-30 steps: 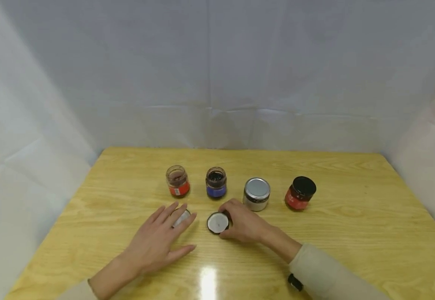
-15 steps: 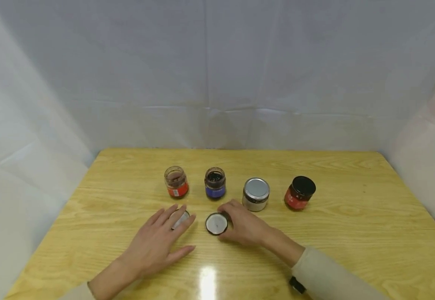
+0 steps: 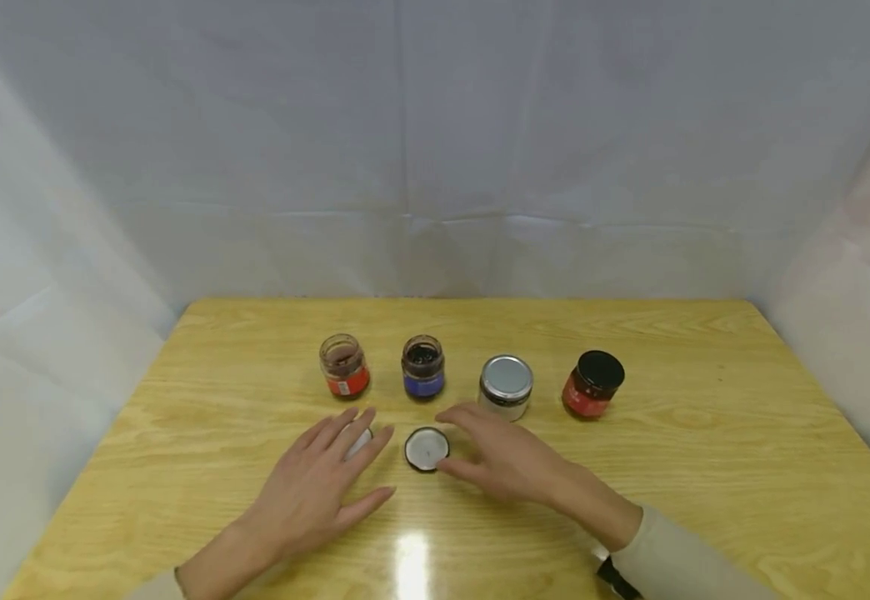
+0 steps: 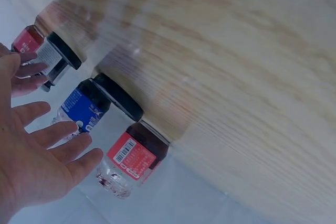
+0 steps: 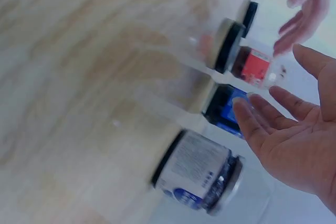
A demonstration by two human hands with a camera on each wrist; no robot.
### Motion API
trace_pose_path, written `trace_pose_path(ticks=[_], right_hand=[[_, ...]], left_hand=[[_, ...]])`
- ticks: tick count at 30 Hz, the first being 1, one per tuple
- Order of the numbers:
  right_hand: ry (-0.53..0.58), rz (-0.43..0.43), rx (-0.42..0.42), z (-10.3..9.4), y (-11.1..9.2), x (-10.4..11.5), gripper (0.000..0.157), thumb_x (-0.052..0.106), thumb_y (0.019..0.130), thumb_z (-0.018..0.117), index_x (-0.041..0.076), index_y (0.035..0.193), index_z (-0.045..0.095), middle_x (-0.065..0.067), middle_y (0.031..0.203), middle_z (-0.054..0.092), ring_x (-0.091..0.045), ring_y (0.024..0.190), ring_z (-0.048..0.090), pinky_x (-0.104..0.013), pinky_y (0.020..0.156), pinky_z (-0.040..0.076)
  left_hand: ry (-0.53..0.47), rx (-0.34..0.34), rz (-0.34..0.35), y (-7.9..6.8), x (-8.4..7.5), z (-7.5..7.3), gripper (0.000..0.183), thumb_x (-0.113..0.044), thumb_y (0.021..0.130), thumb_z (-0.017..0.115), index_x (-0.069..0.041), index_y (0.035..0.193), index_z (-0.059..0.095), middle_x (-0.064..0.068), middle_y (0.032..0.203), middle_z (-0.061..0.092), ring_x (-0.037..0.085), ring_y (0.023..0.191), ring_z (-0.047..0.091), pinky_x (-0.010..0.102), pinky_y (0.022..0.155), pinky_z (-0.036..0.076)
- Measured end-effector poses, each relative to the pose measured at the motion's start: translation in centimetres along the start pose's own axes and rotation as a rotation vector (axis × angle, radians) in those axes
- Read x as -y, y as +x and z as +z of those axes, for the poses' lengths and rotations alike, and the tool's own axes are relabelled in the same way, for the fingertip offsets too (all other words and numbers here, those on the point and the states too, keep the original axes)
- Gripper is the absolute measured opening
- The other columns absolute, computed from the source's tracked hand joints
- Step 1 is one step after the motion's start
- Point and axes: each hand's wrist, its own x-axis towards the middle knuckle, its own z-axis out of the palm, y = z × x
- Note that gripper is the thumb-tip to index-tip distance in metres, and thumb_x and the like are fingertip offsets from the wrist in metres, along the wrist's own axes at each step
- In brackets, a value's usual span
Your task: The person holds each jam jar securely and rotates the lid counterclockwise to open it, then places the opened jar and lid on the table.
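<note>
In the head view, my left hand [image 3: 315, 479] hovers with spread fingers over an upturned jar lid [image 3: 361, 442], hiding part of its pale inside. To the right, another upturned lid [image 3: 427, 449] lies on the table, dark-rimmed and white inside. Beside it is my right hand [image 3: 513, 460], thumb and fingers apart at the lid's right edge and holding nothing. Behind the lids stand two uncovered glass jars: a red-labelled jar [image 3: 345, 367] and a blue-labelled jar [image 3: 423, 367]. Both palms show open in the wrist views, where the blue-labelled jar [image 4: 83, 107] appears past my left fingers.
A silver-lidded jar [image 3: 506, 386] stands behind my right hand, partly covered by it. Farther right is a black-lidded jar [image 3: 592, 385] with a red label. The wooden table [image 3: 705, 433] meets white sheeting [image 3: 465, 125] at the back and sides.
My right fingers have come off the right-hand lid and spread, the hand drawing slightly right. The lid now lies free on the table. My left hand stays in place.
</note>
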Motion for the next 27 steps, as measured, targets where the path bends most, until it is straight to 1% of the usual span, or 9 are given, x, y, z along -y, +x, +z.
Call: trace_pose_path(ticks=[3, 7, 10, 15, 18, 20, 24, 27], right_hand=[[-0.004, 0.010, -0.027, -0.8, -0.5, 0.2, 0.053, 0.040, 0.091, 0.063, 0.012, 0.135, 0.051, -0.004, 0.136, 0.050, -0.019, 0.124, 0.047, -0.038, 0.100, 0.039], [-0.028, 0.014, -0.077, -1.6, -1.3, 0.3, 0.053, 0.040, 0.092, 0.062, 0.014, 0.136, 0.051, -0.003, 0.139, 0.048, -0.020, 0.126, 0.045, -0.041, 0.100, 0.039], [-0.065, -0.005, -0.120, -2.2, -1.7, 0.1, 0.052, 0.040, 0.092, 0.062, 0.015, 0.136, 0.052, -0.005, 0.143, 0.045, -0.022, 0.129, 0.042, -0.043, 0.101, 0.037], [-0.145, -0.067, -0.191, -2.8, -2.4, -0.5, 0.050, 0.041, 0.092, 0.061, 0.014, 0.134, 0.055, -0.005, 0.145, 0.042, -0.022, 0.131, 0.040, -0.042, 0.103, 0.036], [-0.212, -0.112, -0.243, -3.1, -2.8, -1.0, 0.050, 0.042, 0.091, 0.062, 0.015, 0.132, 0.057, -0.006, 0.144, 0.043, -0.022, 0.131, 0.040, -0.043, 0.101, 0.039], [-0.275, -0.145, -0.279, -3.2, -3.1, -1.5, 0.050, 0.042, 0.090, 0.063, 0.015, 0.132, 0.057, -0.008, 0.144, 0.044, -0.025, 0.132, 0.039, -0.045, 0.101, 0.038], [-0.407, -0.185, -0.338, -3.3, -3.7, -2.3, 0.054, 0.045, 0.089, 0.063, 0.015, 0.134, 0.055, -0.010, 0.145, 0.042, -0.030, 0.136, 0.032, -0.050, 0.106, 0.029], [-0.465, -0.175, -0.362, -3.5, -4.1, -3.0, 0.058, 0.049, 0.090, 0.060, 0.016, 0.137, 0.053, -0.011, 0.147, 0.040, -0.033, 0.137, 0.029, -0.052, 0.108, 0.023]], left_hand=[[-0.008, -0.017, 0.002, 0.4, -0.2, -0.2, 0.061, -0.057, 0.090, 0.051, -0.015, 0.135, 0.055, 0.015, 0.139, 0.048, 0.035, 0.124, 0.045, 0.049, 0.100, 0.037], [-0.004, -0.022, 0.003, 0.8, -0.5, -0.4, 0.061, -0.057, 0.090, 0.051, -0.015, 0.134, 0.055, 0.014, 0.138, 0.049, 0.034, 0.124, 0.046, 0.049, 0.098, 0.039], [-0.005, -0.026, 0.009, 1.3, -0.7, -0.5, 0.061, -0.057, 0.091, 0.050, -0.015, 0.135, 0.055, 0.014, 0.138, 0.049, 0.034, 0.124, 0.046, 0.050, 0.097, 0.040], [-0.014, -0.033, 0.025, 2.4, -1.3, -0.8, 0.062, -0.058, 0.091, 0.049, -0.015, 0.135, 0.055, 0.015, 0.137, 0.050, 0.035, 0.124, 0.046, 0.050, 0.097, 0.039], [-0.024, -0.040, 0.026, 3.1, -1.7, -0.9, 0.060, -0.057, 0.090, 0.052, -0.016, 0.134, 0.055, 0.014, 0.138, 0.049, 0.034, 0.123, 0.047, 0.050, 0.097, 0.039], [-0.032, -0.045, 0.028, 3.5, -2.0, -0.9, 0.059, -0.055, 0.089, 0.054, -0.016, 0.134, 0.056, 0.013, 0.139, 0.048, 0.033, 0.123, 0.046, 0.050, 0.097, 0.040], [-0.059, -0.054, 0.036, 4.4, -2.4, -0.7, 0.059, -0.052, 0.089, 0.057, -0.016, 0.135, 0.054, 0.012, 0.141, 0.046, 0.033, 0.125, 0.045, 0.049, 0.098, 0.039], [-0.089, -0.063, 0.039, 5.0, -2.8, -0.6, 0.058, -0.050, 0.090, 0.058, -0.015, 0.136, 0.054, 0.013, 0.141, 0.045, 0.033, 0.125, 0.045, 0.049, 0.098, 0.040]])
